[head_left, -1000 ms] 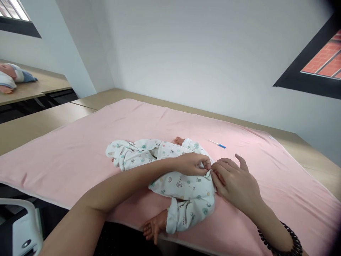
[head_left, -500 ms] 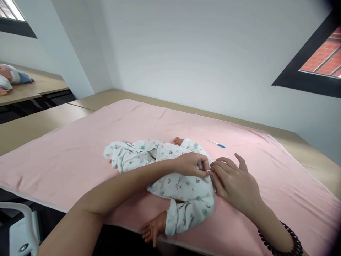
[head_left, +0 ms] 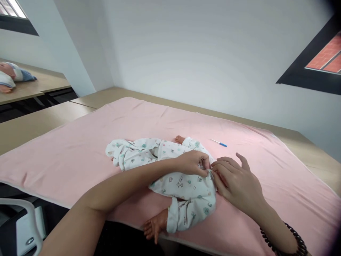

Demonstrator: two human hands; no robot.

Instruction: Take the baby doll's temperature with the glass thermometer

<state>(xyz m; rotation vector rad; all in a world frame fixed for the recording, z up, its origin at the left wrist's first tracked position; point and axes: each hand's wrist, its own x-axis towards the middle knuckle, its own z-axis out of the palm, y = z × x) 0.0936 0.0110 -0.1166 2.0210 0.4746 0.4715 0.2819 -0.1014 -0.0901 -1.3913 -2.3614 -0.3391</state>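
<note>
Here's the pink blanket, soft matt cloth, lightly creased! On it, the doll's suit, matt printed cloth, rumpled; at the blanket's near edge, the doll's hand, smooth moulded plastic or rubber, a slight sheen there! Toward the blanket's far side, a blue-ended stick, smooth, plastic-looking. Left of the blanket, a tabletop, smooth, wood-look, faintly satin! Behind the blanket, the wall, matt and smooth. Off the blanket's near left edge, a chair, smooth pale plastic!
</note>
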